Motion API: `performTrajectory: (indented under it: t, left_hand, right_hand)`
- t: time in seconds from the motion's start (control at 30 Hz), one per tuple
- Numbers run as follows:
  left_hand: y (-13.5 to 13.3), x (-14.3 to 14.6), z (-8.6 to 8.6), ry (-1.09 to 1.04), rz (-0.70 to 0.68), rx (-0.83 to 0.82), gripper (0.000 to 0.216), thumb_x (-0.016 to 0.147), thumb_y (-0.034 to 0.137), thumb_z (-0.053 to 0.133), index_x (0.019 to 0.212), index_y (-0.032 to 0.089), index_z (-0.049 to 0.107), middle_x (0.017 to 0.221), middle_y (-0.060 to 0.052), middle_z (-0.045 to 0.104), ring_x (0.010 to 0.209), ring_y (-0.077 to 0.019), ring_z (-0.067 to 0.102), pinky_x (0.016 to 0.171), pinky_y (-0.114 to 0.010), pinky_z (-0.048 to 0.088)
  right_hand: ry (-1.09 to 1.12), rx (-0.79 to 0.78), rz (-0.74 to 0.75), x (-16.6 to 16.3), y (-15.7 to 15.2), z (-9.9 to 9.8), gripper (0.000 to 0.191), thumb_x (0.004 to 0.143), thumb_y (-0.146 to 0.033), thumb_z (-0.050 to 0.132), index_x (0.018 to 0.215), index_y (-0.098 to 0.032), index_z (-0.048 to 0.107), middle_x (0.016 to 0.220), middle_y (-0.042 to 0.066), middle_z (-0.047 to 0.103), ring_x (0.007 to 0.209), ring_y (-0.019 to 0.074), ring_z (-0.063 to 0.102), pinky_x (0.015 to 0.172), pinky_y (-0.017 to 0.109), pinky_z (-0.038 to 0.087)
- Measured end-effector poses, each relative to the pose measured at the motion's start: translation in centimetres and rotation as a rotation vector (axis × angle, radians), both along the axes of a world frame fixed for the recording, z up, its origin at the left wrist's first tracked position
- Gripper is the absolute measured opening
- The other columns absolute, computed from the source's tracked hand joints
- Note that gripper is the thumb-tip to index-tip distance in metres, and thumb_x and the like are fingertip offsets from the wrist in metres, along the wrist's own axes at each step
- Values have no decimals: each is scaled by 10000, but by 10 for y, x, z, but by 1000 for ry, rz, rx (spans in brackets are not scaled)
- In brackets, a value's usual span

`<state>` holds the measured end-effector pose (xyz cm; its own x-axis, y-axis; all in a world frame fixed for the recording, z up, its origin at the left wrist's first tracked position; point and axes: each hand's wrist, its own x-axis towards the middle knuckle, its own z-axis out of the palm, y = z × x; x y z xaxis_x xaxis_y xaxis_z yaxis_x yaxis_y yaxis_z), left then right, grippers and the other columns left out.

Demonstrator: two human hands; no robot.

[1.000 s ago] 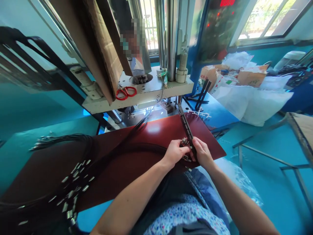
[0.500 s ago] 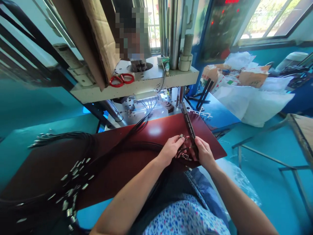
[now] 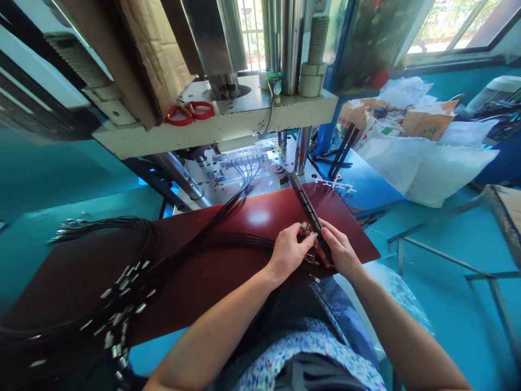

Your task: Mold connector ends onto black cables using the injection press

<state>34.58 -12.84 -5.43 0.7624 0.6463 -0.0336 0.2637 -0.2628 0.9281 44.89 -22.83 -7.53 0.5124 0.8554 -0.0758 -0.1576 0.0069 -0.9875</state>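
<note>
My right hand is closed round the lower end of a long black slotted bar, which slants up and away to the left. Against the bar's left side, my left hand pinches a cable connector with a small metal end. More metal cable ends lie just beneath my fingers, partly hidden. Their black cables run leftward over the dark red board. Another bundle of cables leads up into the press, where it fans out on a clear fixture.
A press with a pale crosshead stands ahead; red-handled scissors lie on it. Many cables with metal connectors hang over the board's left side. Black bars stand on a blue table at right, near white sacks. A metal frame stands right.
The slotted bar has tilted further left, and my left fingers have moved closer against it with the connector. The view has shifted slightly, with the press higher in the picture.
</note>
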Motion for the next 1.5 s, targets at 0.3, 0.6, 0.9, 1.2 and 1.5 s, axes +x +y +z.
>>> performTrajectory:
  t: [0.3,0.6,0.9,1.2,1.5]
  left_hand:
    - [-4,1,-2,26,42,62,142,758,290,565,698,164,535,678,-14,592,626,-133,527,611,-243,380]
    - [18,-5,5,-242,153,-513,248,693,387,637,696,163,530,543,41,527,444,-86,495,404,-181,348]
    - [12,4,-3,-239,17,-684,339,560,390,761,684,113,611,596,12,588,531,-101,539,528,-221,433]
    - [12,7,-7,-206,53,-721,300,527,333,768,671,106,636,596,-4,614,538,-126,564,546,-244,448]
    - [17,-3,11,-177,-28,-715,288,620,381,686,611,125,553,455,56,443,395,-41,372,383,-176,273]
  right_hand:
    - [-138,-36,48,2,2,-5,582,884,-502,463,1327,-125,445,407,-79,432,283,68,340,281,165,257]
    - [-80,-64,52,-1,-1,3,610,874,-500,461,1330,-97,430,404,-75,451,282,73,342,298,175,227]
    - [-69,-86,68,-2,0,7,635,850,-513,479,1325,-93,442,400,-74,452,287,81,339,308,188,224]
    - [-97,-106,94,2,-1,3,623,866,-517,469,1327,-99,439,400,-73,446,291,77,345,309,185,235]
    - [-144,-148,124,2,2,1,619,862,-544,469,1321,-129,462,400,-72,430,287,81,339,288,184,246]
